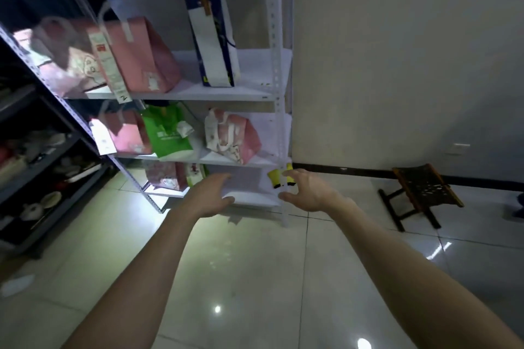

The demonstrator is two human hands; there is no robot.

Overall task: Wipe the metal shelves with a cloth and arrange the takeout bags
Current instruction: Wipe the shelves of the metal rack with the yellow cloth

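Left hand [211,195] and right hand [304,191] held out toward the lowest level of the white metal shelves [255,71], fingers loosely spread, nothing held, takeout bags [141,59] stood on the levels above

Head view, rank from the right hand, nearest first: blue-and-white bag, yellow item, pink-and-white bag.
1. yellow item, on the bottom shelf, right beside the right hand.
2. pink-and-white bag, one level up.
3. blue-and-white bag, two levels up, farthest.
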